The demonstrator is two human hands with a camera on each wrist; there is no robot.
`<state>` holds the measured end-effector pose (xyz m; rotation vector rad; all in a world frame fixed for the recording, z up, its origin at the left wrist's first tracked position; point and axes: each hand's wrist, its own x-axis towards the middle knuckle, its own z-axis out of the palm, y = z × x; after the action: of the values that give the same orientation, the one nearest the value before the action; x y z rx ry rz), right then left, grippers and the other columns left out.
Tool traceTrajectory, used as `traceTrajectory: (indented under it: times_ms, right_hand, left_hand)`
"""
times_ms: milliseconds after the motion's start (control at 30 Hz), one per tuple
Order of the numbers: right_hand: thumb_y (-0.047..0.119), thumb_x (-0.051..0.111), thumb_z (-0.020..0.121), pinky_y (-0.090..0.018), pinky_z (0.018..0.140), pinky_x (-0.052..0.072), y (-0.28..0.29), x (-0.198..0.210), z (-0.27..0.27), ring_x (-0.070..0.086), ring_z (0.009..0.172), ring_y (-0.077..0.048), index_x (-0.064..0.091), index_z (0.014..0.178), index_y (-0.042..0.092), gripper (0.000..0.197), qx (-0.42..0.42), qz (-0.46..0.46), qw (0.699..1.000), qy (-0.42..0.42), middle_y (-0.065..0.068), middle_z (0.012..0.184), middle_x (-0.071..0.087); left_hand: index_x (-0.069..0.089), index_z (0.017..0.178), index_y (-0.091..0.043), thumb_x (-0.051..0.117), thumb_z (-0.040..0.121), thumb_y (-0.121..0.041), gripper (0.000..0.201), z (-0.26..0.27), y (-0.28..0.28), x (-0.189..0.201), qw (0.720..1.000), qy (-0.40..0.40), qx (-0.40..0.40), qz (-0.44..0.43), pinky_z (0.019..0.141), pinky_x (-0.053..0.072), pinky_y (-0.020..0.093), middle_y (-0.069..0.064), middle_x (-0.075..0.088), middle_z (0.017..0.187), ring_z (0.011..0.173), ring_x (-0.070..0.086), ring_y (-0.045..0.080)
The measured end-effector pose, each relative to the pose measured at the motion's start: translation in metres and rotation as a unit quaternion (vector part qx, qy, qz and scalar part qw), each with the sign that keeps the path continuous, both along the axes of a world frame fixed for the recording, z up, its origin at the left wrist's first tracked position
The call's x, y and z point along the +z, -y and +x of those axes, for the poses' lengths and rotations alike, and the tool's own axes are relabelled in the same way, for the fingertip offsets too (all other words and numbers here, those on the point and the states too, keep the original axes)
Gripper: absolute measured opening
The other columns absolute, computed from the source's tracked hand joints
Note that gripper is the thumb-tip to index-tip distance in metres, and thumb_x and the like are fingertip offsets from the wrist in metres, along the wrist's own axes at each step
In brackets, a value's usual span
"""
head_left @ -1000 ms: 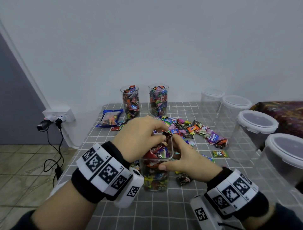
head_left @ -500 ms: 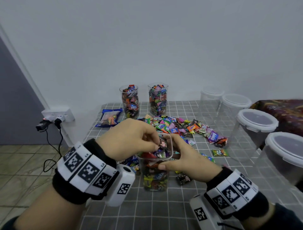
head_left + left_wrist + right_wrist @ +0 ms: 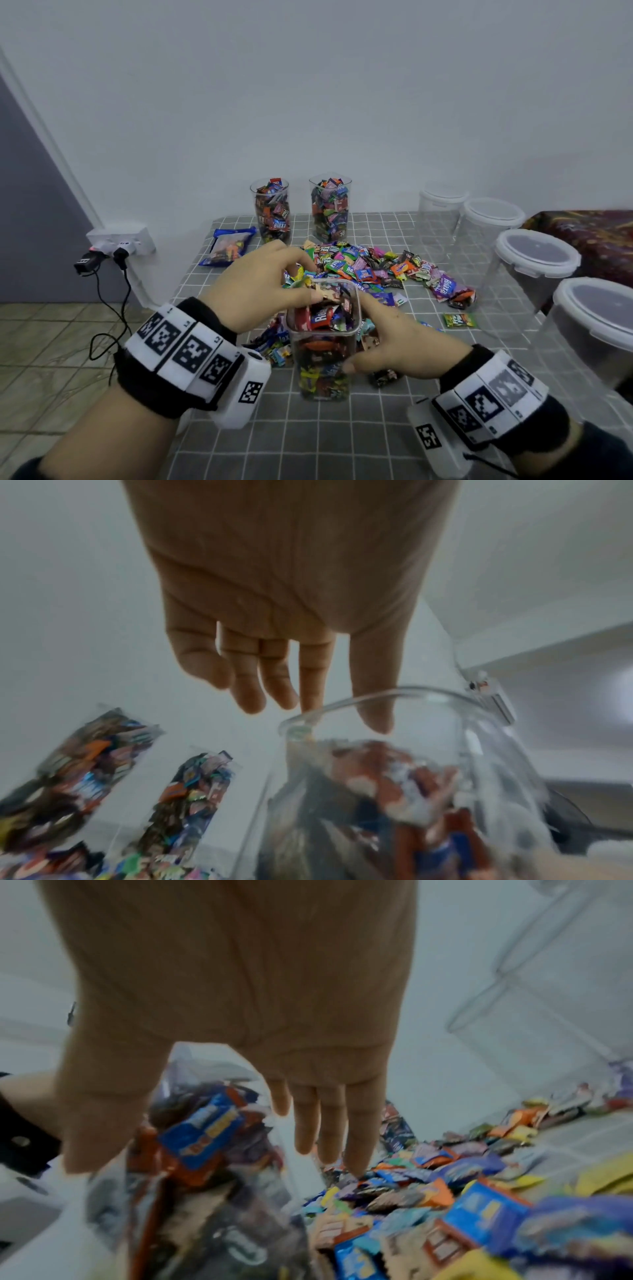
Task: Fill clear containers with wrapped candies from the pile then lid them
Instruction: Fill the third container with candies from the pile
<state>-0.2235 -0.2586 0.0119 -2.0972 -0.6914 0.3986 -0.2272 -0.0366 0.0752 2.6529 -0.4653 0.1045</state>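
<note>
A tall clear container, nearly full of wrapped candies, stands on the grey checked table. My right hand grips it from the right, thumb on the front wall and fingers behind; the right wrist view shows the right hand round the container. My left hand hovers at the rim from the left. In the left wrist view the left hand has loose, straight fingers holding nothing, thumb just over the container. The candy pile lies just behind.
Two filled, unlidded containers stand at the back by the wall. Several empty lidded tubs line the right side. A blue candy bag lies back left. Loose candies dot the cloth. A wall socket with cables hangs beyond the table's left edge.
A second ago my left fingers pinched a candy over the container's mouth; now they are loose at the rim and hold nothing. My right hand has stayed on the container.
</note>
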Motion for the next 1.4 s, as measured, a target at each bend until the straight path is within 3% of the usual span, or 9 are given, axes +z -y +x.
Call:
traceTrajectory:
  times_ms: [100, 167, 233, 400, 633, 800, 1033, 1233, 1400]
  right_hand:
    - [0.041, 0.076, 0.064, -0.028, 0.111, 0.032, 0.008, -0.001, 0.006, 0.037, 0.131, -0.001, 0.026, 0.146, 0.031, 0.097, 0.013, -0.102, 0.995, 0.005, 0.013, 0.144, 0.039]
    - [0.035, 0.072, 0.074, -0.027, 0.11, 0.031, 0.013, -0.001, 0.012, 0.034, 0.134, -0.008, 0.024, 0.148, 0.025, 0.089, -0.012, -0.168, 0.986, 0.005, 0.005, 0.149, 0.035]
    - [0.031, 0.067, 0.083, -0.027, 0.109, 0.03, 0.018, 0.0, 0.019, 0.032, 0.135, -0.014, 0.021, 0.149, 0.022, 0.081, -0.048, -0.231, 0.971, 0.027, 0.001, 0.151, 0.03]
    - [0.039, 0.064, 0.085, -0.029, 0.106, 0.032, 0.023, -0.002, 0.033, 0.032, 0.136, -0.018, 0.015, 0.15, 0.022, 0.083, -0.088, -0.314, 0.944, 0.049, -0.001, 0.153, 0.026]
    - [0.041, 0.069, 0.081, -0.034, 0.108, 0.034, 0.013, -0.013, 0.035, 0.03, 0.139, -0.022, 0.007, 0.152, 0.032, 0.095, -0.051, -0.386, 0.92, 0.033, 0.001, 0.158, 0.017]
    - [0.038, 0.066, 0.083, -0.035, 0.102, 0.042, 0.001, -0.022, 0.038, 0.04, 0.131, -0.025, 0.017, 0.15, 0.036, 0.083, -0.014, -0.424, 0.903, 0.061, -0.004, 0.149, 0.034]
    - [0.033, 0.063, 0.088, -0.038, 0.1, 0.044, -0.003, -0.025, 0.043, 0.044, 0.125, -0.026, 0.039, 0.141, 0.033, 0.059, -0.022, -0.437, 0.897, 0.061, -0.004, 0.14, 0.041]
    - [0.022, 0.058, 0.09, -0.034, 0.094, 0.045, -0.005, -0.027, 0.043, 0.05, 0.115, -0.024, 0.053, 0.127, 0.021, 0.038, -0.027, -0.426, 0.9, 0.083, -0.005, 0.127, 0.049]
    - [0.012, 0.05, 0.091, -0.033, 0.092, 0.044, -0.006, -0.028, 0.043, 0.051, 0.113, -0.024, 0.058, 0.122, 0.017, 0.032, -0.038, -0.405, 0.907, 0.105, -0.007, 0.122, 0.054]
  left_hand:
    - [0.06, 0.1, -0.036, 0.06, 0.078, -0.061, 0.034, 0.007, -0.009, -0.01, 0.999, 0.013, 0.046, -0.026, 0.078, 0.044, 0.028, -0.013, 0.051, 0.091, 0.08, 0.051, 0.001]
    - [0.061, 0.097, -0.033, 0.058, 0.085, -0.051, 0.022, 0.014, -0.015, -0.02, 0.997, 0.012, 0.07, -0.02, 0.076, 0.043, 0.029, -0.011, 0.054, 0.092, 0.08, 0.049, 0.001]
    - [0.064, 0.097, -0.029, 0.054, 0.088, -0.048, 0.023, 0.021, -0.02, -0.03, 0.996, -0.004, 0.083, -0.032, 0.078, 0.046, 0.032, -0.007, 0.06, 0.095, 0.082, 0.053, 0.005]
    - [0.062, 0.097, -0.025, 0.053, 0.093, -0.038, 0.017, 0.034, -0.027, -0.058, 0.991, -0.065, 0.114, 0.0, 0.082, 0.047, 0.033, -0.006, 0.06, 0.101, 0.092, 0.057, 0.013]
    - [0.054, 0.124, -0.033, 0.07, 0.079, -0.045, 0.049, 0.037, -0.024, -0.092, 0.973, -0.192, 0.077, 0.099, 0.094, 0.046, 0.035, -0.003, 0.06, 0.124, 0.109, 0.056, 0.019]
    - [0.061, 0.114, -0.03, 0.065, 0.085, -0.035, 0.03, 0.034, -0.016, -0.097, 0.966, -0.192, 0.09, 0.147, 0.088, 0.049, 0.031, -0.003, 0.064, 0.115, 0.103, 0.059, 0.018]
    - [0.065, 0.106, -0.024, 0.062, 0.088, -0.032, 0.02, 0.035, -0.015, -0.095, 0.966, -0.165, 0.108, 0.165, 0.081, 0.046, 0.028, 0.0, 0.065, 0.112, 0.101, 0.06, 0.02]
    - [0.065, 0.093, -0.024, 0.059, 0.089, -0.031, 0.01, 0.036, -0.015, -0.094, 0.968, -0.141, 0.121, 0.166, 0.076, 0.046, 0.026, -0.002, 0.065, 0.097, 0.079, 0.05, 0.014]
    - [0.066, 0.092, -0.021, 0.054, 0.09, -0.026, 0.012, 0.032, -0.014, -0.089, 0.972, -0.12, 0.135, 0.149, 0.074, 0.043, 0.025, 0.001, 0.066, 0.097, 0.089, 0.058, 0.019]
